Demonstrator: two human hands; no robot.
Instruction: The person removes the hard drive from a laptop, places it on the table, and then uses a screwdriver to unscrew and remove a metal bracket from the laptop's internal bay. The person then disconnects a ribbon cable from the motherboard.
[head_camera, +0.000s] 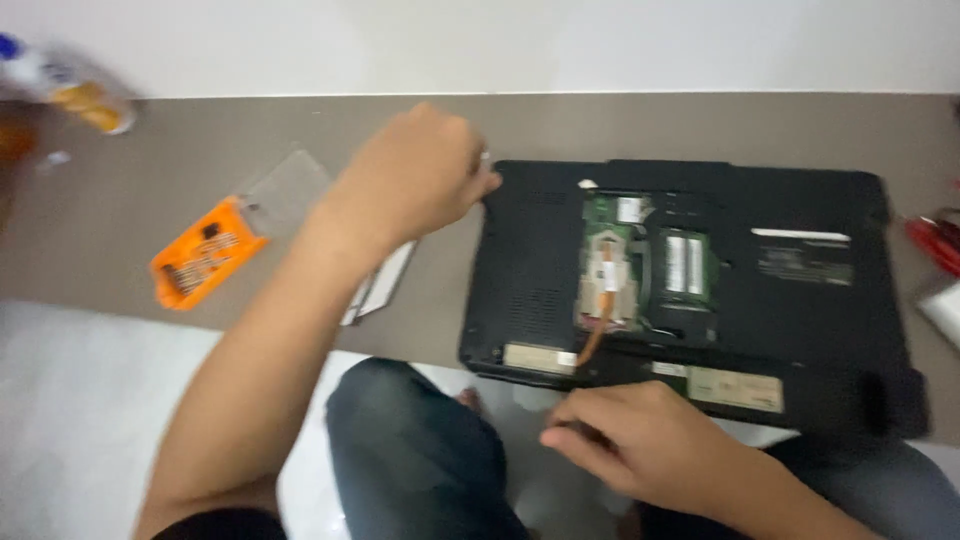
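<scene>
A black laptop (820, 330) lies bottom-up on a brown strip of surface, its service hatch off and a green circuit board (610, 260) with memory modules (685, 265) exposed. My left hand (410, 180) hovers at the laptop's far left corner with its fingers curled, and a small pale item (485, 157) shows at the fingertips; blur hides what it is. My right hand (640, 440) rests at the laptop's near edge, fingers pinched on a thin dark item (565, 430).
An orange bit case (205, 255) with its clear lid (290, 185) lies to the left, and a flat grey panel (385, 285) lies under my left forearm. A blurred bottle (70, 85) is far left. Red-handled tools (935, 240) sit at the right edge. My knee (410, 450) is below.
</scene>
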